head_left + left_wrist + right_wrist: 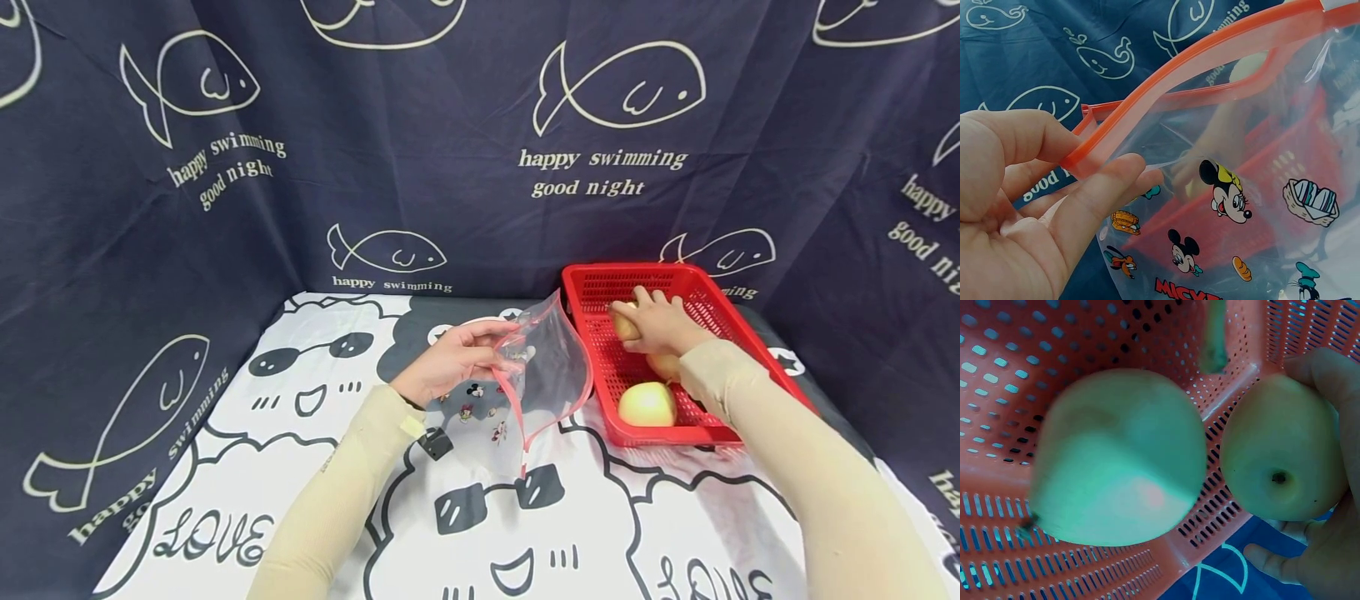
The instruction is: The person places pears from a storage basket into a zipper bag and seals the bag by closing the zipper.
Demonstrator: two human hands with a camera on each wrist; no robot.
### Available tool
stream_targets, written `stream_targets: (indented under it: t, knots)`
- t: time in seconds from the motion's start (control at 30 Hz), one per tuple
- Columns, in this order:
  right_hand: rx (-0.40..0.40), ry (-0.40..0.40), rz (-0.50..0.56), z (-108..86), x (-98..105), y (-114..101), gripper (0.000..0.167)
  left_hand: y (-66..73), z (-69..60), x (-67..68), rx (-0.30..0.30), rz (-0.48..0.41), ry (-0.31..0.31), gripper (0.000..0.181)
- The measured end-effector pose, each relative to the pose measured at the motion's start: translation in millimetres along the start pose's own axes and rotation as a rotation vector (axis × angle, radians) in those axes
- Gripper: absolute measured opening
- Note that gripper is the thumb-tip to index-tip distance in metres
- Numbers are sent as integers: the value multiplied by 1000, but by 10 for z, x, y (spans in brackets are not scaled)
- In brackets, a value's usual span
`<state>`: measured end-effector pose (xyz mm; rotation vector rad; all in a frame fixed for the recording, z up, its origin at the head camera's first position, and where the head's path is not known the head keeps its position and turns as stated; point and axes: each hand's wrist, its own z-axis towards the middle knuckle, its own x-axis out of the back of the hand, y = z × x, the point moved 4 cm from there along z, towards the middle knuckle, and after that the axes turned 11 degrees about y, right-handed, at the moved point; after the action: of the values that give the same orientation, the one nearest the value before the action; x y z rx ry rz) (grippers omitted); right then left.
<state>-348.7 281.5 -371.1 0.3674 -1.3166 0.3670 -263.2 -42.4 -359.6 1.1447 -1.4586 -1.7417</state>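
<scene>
My left hand (pixel 459 362) pinches the red-edged rim of a clear zip bag (pixel 557 375), whose mouth gapes toward the right. Cartoon figures are printed on the bag (pixel 1229 250) in the left wrist view. Inside the red basket (pixel 610 435), my right hand (pixel 663 327) grips a yellowish pear (pixel 1282 456) with its fingers round the side. A second, larger-looking pear (pixel 1122 462) lies close by in the right wrist view. In the head view one pear (pixel 647 406) rests at the basket's near end, and another pear (pixel 663 365) is partly hidden by my right hand.
The perforated basket stands at the right, close to the dark fish-print curtain (pixel 480 167). A cartoon-print cloth (pixel 555 533) covers the table. The bag's right edge is beside the basket's left wall.
</scene>
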Motion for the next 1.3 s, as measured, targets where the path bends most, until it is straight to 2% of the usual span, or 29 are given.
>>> stream_targets:
  t: [0.37,0.8,1.3]
  knots:
    - [56,19,-11,-47,60,-83,65,8,-8,-20,25,15,12,56]
    - [87,49,-17,-80,180,-129,63,17,18,-33,12,-5,-9,54]
    - [121,87,-21,-104,274,-234,64,16,1,-36,13,-39,11,53]
